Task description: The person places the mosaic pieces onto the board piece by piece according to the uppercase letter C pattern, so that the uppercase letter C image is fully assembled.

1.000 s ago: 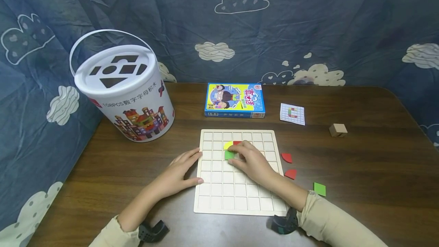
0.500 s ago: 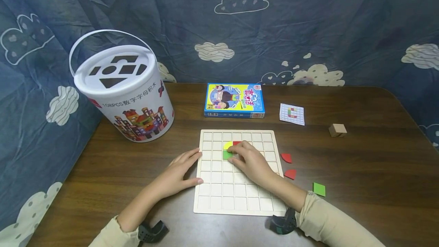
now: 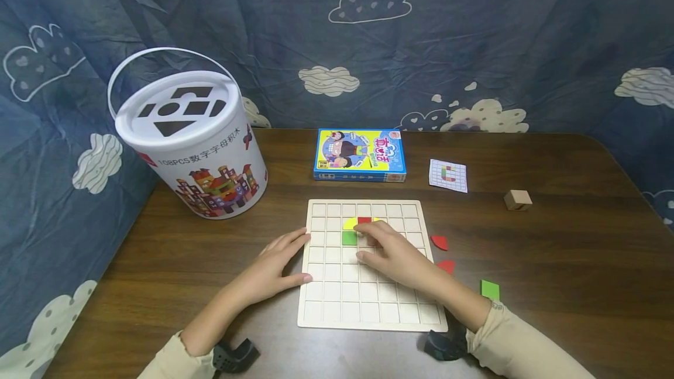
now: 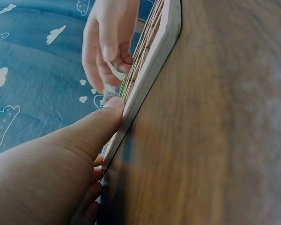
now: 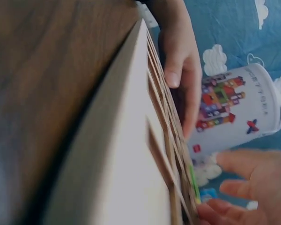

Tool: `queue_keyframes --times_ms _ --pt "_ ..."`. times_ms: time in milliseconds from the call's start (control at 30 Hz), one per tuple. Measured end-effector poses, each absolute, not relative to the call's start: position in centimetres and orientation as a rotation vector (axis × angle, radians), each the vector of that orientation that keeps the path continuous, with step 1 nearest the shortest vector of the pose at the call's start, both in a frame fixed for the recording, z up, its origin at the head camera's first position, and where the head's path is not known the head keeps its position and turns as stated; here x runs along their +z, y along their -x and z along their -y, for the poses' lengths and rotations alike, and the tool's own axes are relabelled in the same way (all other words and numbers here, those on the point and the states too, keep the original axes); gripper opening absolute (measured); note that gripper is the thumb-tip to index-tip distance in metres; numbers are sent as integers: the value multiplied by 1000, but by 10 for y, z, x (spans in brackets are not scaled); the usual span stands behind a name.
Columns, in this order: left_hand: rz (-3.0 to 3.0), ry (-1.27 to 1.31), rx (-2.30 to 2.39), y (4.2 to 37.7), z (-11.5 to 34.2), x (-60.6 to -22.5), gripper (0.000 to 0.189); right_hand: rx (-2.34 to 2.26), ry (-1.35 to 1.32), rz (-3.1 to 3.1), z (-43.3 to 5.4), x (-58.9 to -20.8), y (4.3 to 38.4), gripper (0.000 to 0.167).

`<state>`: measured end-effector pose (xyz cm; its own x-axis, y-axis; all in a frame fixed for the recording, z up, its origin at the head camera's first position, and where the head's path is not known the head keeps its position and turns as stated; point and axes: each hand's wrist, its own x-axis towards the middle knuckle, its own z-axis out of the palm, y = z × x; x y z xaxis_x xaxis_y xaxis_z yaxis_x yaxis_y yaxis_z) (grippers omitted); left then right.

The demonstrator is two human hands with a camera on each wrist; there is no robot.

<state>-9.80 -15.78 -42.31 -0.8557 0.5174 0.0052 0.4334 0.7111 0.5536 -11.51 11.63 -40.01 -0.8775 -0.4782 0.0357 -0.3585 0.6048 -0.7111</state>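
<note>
A pale wooden grid board [image 3: 337, 309] lies on the table in the head view. My left hand [image 3: 274, 266] rests at its left edge, fingers extended and thumb at the rim; the left wrist view shows that thumb [image 4: 113, 104] against the side. Over the board is my right hand [image 3: 397, 253], thumb and fingers spread apart with nothing seen between them. Just left of its fingertips a green square tile [image 3: 350, 238] sits in a cell. Above that are a yellow rounded tile [image 3: 350, 224] and a red square tile [image 3: 364, 220]. Another yellow tile [image 3: 376, 219] is partly hidden by the right hand.
Two red quarter-round tiles [image 3: 439, 242] and a green square tile [image 3: 489, 289] lie right of the board. Behind it are a blue-yellow box [image 3: 360, 155], a pattern card [image 3: 448, 176] and a wooden cube [image 3: 518, 200]. A white bucket [image 3: 192, 145] stands at the back left.
The green square tile has shifted slightly left into its cell below the yellow tile. My right hand has let go of it and drawn back to the right; my left hand stays put.
</note>
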Motion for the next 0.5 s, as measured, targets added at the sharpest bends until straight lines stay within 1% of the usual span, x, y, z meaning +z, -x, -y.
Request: queue_keyframes --times_ms 333,500 --pt "-2770 -789 830 98 158 -423 78 -1150 899 -2752 -157 -367 94 51" --pt "-2775 -791 835 98 158 -423 78 -1106 865 -2876 -189 -354 80 59"
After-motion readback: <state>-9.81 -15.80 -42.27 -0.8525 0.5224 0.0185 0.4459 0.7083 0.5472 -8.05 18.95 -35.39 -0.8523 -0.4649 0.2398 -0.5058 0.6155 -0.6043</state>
